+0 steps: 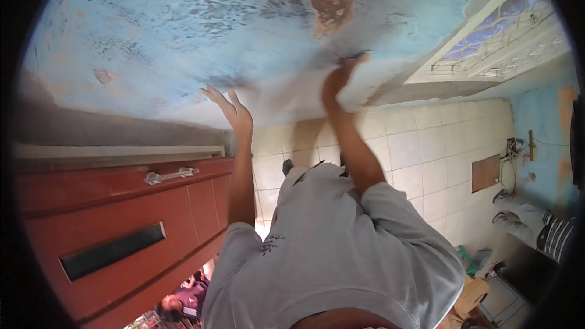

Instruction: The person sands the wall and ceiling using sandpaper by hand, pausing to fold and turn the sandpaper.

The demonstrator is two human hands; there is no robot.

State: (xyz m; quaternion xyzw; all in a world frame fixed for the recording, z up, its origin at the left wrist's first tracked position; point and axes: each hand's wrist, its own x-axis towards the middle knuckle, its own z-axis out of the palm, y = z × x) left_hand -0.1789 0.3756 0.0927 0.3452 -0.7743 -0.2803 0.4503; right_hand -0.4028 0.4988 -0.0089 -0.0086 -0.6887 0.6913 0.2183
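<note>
Left hand [230,109] open, fingers spread, near the wall [164,55]; right hand [344,74] blurred, grip unclear, at a dark piece [353,56] toward the window-side edge. Pressing hard by the bare patch [332,0] could flake plaster.

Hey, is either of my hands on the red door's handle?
No, your left hand and right hand are both up by the blue wall, apart from the door handle.

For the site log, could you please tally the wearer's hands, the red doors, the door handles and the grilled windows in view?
Wearer's hands: 2 (left hand, right hand)
Red door: 1
Door handle: 1
Grilled window: 1
Total: 5
</note>
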